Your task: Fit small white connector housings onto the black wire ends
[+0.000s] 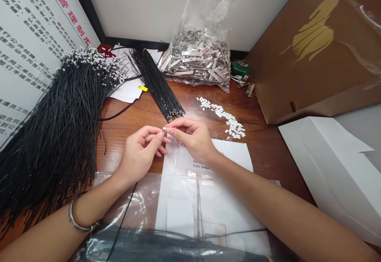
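Observation:
My left hand [141, 151] and my right hand [193, 137] meet over the middle of the table, fingertips nearly touching. Thumb and forefinger of the left hand are pinched on the end of a thin black wire [126, 210], which shows below that wrist; the part inside the hand is hidden. The right hand's fingers pinch a small white piece [164, 128], mostly covered by the fingertips. Just beyond the hands lies a bundle of black wires [157, 85] with metal tips. Many loose white plastic pieces [228, 117] are scattered to the right.
A big heap of black wires with white ends [74, 95] fills the left side. At the back stands a clear bag of metal clips [199, 58], beside a green tape measure [240, 68]. A brown box [315, 52] and white carton [333, 167] border the right; paper [238, 155] lies in front.

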Tool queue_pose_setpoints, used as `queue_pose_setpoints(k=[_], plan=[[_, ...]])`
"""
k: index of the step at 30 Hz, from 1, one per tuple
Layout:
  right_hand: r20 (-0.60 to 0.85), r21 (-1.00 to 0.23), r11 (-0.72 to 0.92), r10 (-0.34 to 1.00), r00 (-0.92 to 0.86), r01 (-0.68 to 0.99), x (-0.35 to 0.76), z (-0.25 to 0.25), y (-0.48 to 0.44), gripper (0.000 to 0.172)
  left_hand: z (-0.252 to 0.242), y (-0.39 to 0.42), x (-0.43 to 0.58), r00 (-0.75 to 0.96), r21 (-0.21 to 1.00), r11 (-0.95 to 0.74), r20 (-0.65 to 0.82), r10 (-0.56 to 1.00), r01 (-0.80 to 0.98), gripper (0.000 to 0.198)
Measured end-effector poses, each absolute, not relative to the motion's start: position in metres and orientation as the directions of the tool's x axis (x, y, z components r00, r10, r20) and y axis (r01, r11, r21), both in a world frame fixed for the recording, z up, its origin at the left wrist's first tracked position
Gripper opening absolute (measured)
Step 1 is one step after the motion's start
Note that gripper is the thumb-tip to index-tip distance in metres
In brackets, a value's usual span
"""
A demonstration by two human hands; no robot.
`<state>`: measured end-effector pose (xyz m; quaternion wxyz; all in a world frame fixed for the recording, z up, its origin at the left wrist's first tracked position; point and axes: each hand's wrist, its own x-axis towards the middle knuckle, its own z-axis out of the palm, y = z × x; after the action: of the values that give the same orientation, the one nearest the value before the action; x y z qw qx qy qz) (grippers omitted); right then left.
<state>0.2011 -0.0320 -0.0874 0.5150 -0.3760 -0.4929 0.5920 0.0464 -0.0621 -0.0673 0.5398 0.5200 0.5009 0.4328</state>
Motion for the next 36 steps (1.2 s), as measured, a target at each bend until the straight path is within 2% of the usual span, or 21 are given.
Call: queue_pose_setpoints(k=[7, 16, 36], plan=[[0.082, -0.975, 0.041, 0.98, -0.183, -0.218, 0.2005, -0.0876, -0.0348, 0.009, -0.0685, -0.0613, 0.0491, 0.092, 0.995, 0.08, -0.086, 0.992, 0.066, 0.018], [0.154, -0.985, 0.14, 0.977, -0.146, -0.104, 0.1985, -0.0903, -0.038, 0.007, -0.0685, -0.0627, 0.0489, 0.087, 0.994, 0.072, -0.078, 0.993, 0.08, 0.017], [0.185, -0.981, 0.174, 0.974, -0.134, -0.088, 0.1984, -0.0929, -0.0371, 0.003, -0.0684, -0.0608, 0.0499, 0.082, 0.993, 0.065, -0.073, 0.994, 0.104, 0.015]])
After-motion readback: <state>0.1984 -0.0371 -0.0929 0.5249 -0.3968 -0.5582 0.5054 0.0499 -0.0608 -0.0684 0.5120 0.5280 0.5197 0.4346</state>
